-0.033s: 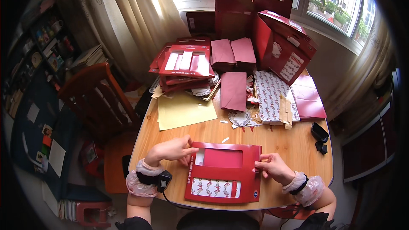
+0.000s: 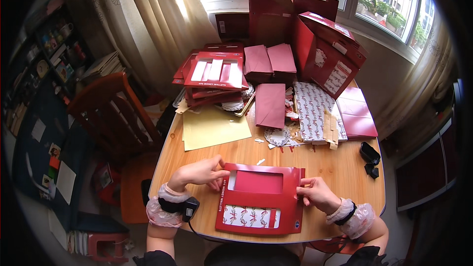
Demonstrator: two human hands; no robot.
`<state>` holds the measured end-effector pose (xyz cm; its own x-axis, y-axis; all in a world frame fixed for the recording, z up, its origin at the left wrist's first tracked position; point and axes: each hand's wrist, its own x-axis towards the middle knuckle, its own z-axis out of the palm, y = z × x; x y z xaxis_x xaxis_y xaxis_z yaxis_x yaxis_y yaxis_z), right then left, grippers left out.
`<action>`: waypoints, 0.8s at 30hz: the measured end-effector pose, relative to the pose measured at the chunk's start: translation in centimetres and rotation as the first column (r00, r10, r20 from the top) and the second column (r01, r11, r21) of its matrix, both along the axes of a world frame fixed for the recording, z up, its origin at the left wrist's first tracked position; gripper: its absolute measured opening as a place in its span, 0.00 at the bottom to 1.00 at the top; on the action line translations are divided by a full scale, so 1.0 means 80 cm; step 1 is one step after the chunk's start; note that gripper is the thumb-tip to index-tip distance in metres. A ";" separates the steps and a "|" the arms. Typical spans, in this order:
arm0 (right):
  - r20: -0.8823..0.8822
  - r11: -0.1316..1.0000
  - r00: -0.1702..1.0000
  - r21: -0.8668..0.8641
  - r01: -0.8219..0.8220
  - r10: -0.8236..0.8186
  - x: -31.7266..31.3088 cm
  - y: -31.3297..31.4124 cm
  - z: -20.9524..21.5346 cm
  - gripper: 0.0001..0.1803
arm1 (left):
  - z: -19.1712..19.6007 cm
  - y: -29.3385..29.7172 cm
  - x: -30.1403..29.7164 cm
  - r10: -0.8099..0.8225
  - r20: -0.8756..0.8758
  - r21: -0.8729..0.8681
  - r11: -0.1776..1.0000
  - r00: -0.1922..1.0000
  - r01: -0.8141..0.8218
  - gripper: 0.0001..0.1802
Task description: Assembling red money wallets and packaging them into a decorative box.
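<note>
A flat red cardboard wallet pack (image 2: 261,198) lies at the front of the table, with two cut-out windows. Plain dark pink shows through the far window, a white patterned piece with red bows through the near one. My left hand (image 2: 203,173) is closed at the pack's far left corner, index finger on the edge and the lower fingers partly hidden. At the right edge, my right hand (image 2: 316,193) pinches the cardboard between thumb and fingers.
Yellow sheets (image 2: 214,130) lie beyond my left hand, below a stack of red packs (image 2: 217,76). Pink envelopes (image 2: 269,106), a patterned stack (image 2: 313,106) and a large red carton (image 2: 315,59) stand behind. A small black case (image 2: 369,152) sits near the right edge.
The red wallet pack has shifted slightly to the right, its right edge deeper into my right hand's fingers. My hands stay almost in place.
</note>
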<state>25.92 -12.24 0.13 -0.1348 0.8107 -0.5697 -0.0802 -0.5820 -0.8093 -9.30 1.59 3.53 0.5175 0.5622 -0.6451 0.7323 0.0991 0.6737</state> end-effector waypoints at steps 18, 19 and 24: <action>-0.221 0.998 0.975 0.063 -0.005 0.019 0.019 0.018 -0.001 0.11 | -0.023 -0.005 0.031 0.119 0.457 0.012 0.990 0.881 -0.140 0.30; -0.184 0.996 0.983 0.087 -0.011 0.027 0.018 0.019 -0.002 0.11 | -0.013 -0.009 0.038 0.112 0.470 0.012 0.991 0.876 -0.133 0.31; -0.045 0.982 0.998 0.187 -0.033 0.042 0.014 0.020 -0.007 0.12 | -0.032 -0.008 0.047 0.084 0.598 -0.008 0.995 0.797 -0.098 0.35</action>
<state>27.04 -10.67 -0.42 -0.1909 0.8957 -0.4016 -0.1029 -0.4251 -0.8993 -5.57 0.95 0.97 0.7418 0.6362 -0.2122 0.1725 0.1248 0.9771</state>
